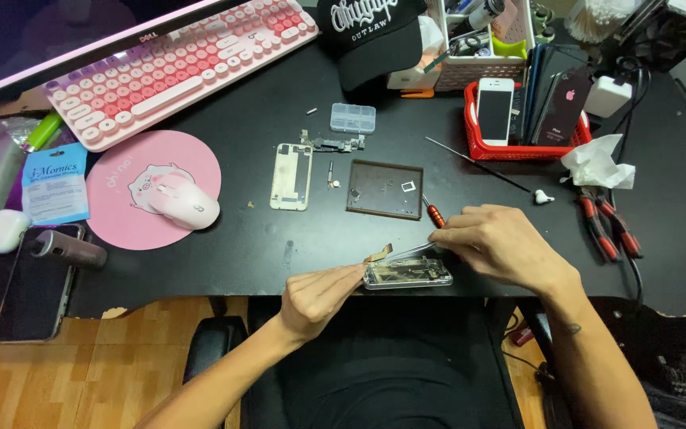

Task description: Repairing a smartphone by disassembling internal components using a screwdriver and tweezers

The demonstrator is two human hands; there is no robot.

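So I've got the opened phone frame [407,274] at the near edge of the black desk [279,238]. Left hand [319,295] is pinched shut on the frame's left end, right hand [502,245] is closed around tweezers [406,252] poking in from just right of the frame. A small ribbon piece [377,254] sticks up right above the frame. My worry: the frame overhangs the edge, so a slip could drop it, and a hard tug might tear that ribbon.
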